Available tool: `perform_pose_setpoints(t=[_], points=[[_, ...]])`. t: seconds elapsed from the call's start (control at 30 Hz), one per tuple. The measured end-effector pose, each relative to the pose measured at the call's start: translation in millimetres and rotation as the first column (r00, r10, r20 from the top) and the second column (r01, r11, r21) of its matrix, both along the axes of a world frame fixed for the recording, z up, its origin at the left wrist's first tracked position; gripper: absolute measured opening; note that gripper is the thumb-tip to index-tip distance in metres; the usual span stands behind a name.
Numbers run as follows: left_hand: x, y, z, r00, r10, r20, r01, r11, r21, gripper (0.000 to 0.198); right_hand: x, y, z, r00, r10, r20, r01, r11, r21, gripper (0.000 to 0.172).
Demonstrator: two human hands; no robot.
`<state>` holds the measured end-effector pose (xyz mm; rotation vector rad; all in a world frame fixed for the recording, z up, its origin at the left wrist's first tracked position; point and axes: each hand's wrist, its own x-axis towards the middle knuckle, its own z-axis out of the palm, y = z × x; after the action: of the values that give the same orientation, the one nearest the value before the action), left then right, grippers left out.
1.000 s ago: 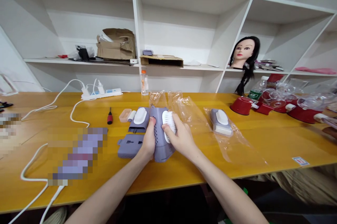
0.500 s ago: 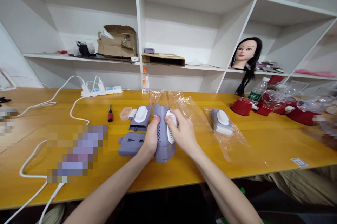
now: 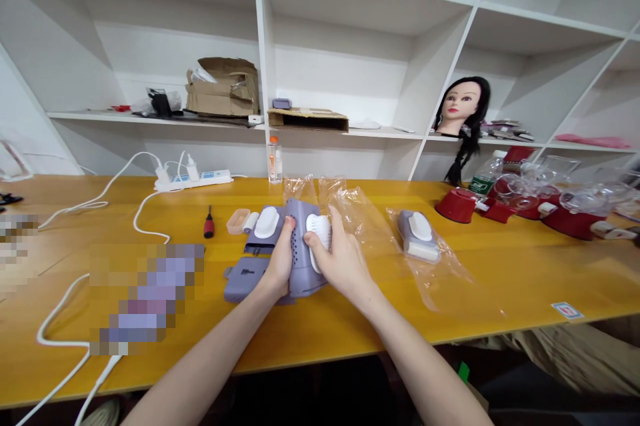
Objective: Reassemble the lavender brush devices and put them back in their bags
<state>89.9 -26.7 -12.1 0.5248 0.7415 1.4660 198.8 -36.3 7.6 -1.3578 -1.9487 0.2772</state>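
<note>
As we hold the purple case with holes at the middle of the yellow table, our left hand grips its side, our right hand wraps its white pad, and one more purple box still sits in its clear bag on the right.

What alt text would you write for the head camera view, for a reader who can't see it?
A left hand and a right hand hold a perforated purple device with a white oval piece above a yellow table. A clear plastic bag, a second purple unit, a red-handled screwdriver and a power strip lie nearby, below white shelves.
</note>
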Motion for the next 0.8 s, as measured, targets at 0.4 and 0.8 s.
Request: perform_pose_setpoints(t=[0.4, 0.8], points=[[5, -2, -0.6, 0.997, 0.072, 0.004, -0.073, 0.997, 0.016, 0.049, -2, 10, -11.9, 0.997, 0.062, -0.051, -0.056, 0.992, 0.116, 0.054], [0, 1, -0.7, 0.997, 0.077, 0.027, -0.077, 0.997, -0.029, 0.046, 7, 29, -3.8, 0.976, 0.141, -0.167, -0.117, 0.983, 0.143, 0.054]])
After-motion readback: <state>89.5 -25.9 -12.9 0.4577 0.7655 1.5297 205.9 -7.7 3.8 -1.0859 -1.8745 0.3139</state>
